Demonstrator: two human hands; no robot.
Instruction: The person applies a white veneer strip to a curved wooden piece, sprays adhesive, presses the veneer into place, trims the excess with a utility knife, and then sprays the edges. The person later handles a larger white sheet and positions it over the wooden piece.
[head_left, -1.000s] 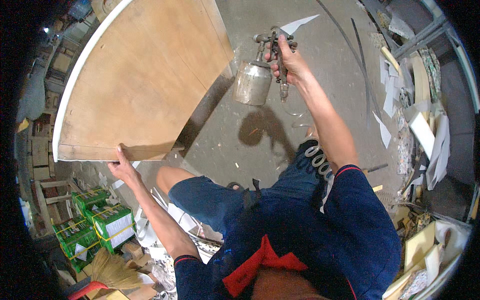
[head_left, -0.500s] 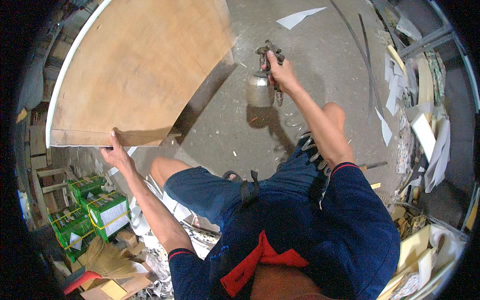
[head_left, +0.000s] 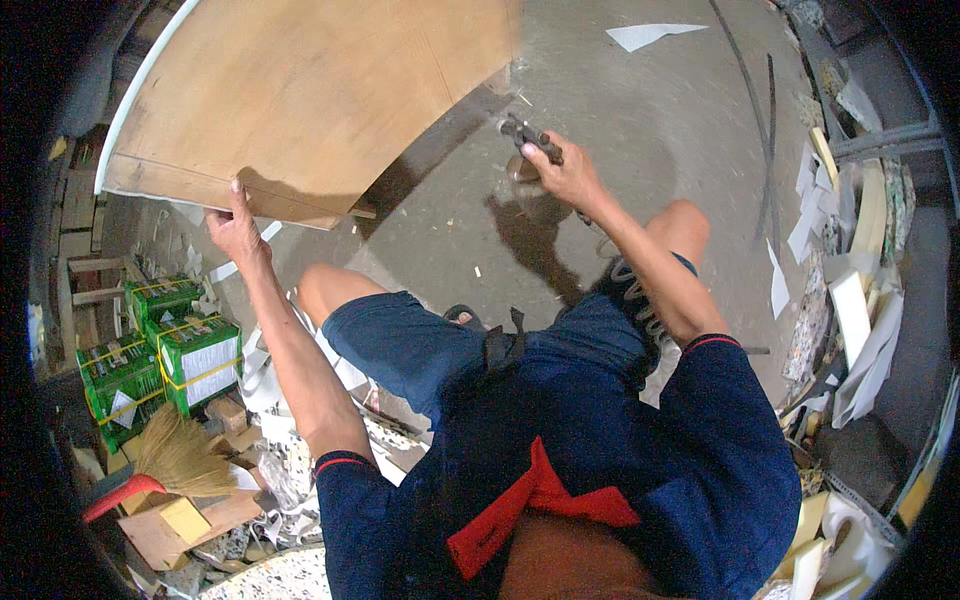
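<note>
A large curved plywood panel (head_left: 310,100) with a white outer edge fills the upper left. My left hand (head_left: 238,228) grips its near lower edge, thumb on the top face and fingers underneath. In my right hand (head_left: 575,180) is a spray gun (head_left: 532,138), its front turned left toward the panel's inner curve. The gun's metal cup (head_left: 522,168) shows only partly beneath it. A clear coiled hose (head_left: 632,290) hangs near my right knee, below the gun.
Green strapped boxes (head_left: 200,355) stand at the left. Below them lies a broom (head_left: 185,450) with a red handle, among board and foam scraps. Foam and sheet offcuts (head_left: 850,320) are heaped along the right. A white scrap (head_left: 655,37) lies on the concrete floor ahead.
The panel's near edge has risen in the view with my left hand. My right hand has turned the spray gun, whose front now points left, with its cup partly hidden.
</note>
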